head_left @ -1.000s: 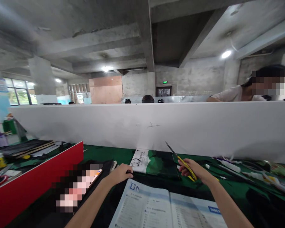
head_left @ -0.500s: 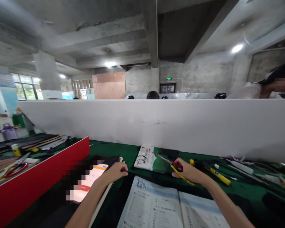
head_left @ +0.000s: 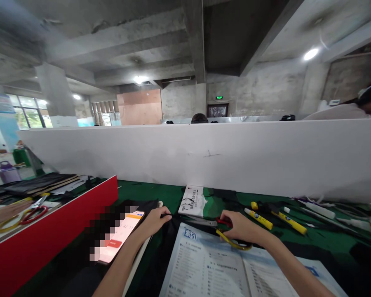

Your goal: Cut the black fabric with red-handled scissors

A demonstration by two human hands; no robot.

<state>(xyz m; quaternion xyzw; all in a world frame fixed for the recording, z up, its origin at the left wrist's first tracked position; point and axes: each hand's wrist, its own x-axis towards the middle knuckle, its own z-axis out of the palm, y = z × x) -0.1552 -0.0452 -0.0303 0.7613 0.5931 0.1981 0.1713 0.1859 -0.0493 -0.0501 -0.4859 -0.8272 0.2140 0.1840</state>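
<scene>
The right hand (head_left: pixel 239 227), fingers curled through the scissors (head_left: pixel 218 226), has lowered them onto the open book (head_left: pixel 204 264); the left hand (head_left: pixel 156 218) is pinching black fabric (head_left: pixel 168 231) beside it.

A white partition (head_left: pixel 204 154) spans a green-topped workbench (head_left: pixel 321 239).
Yellow markers (head_left: pixel 261 219) lie near a folded booklet (head_left: pixel 195 200); a red divider (head_left: pixel 49 231) stands at left, a phone (head_left: pixel 119 236) beside it.

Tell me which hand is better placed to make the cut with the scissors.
Right. The right hand already grips the scissors by their handles above the open book, blades pointing left. The left hand only pinches the black material's edge.
</scene>
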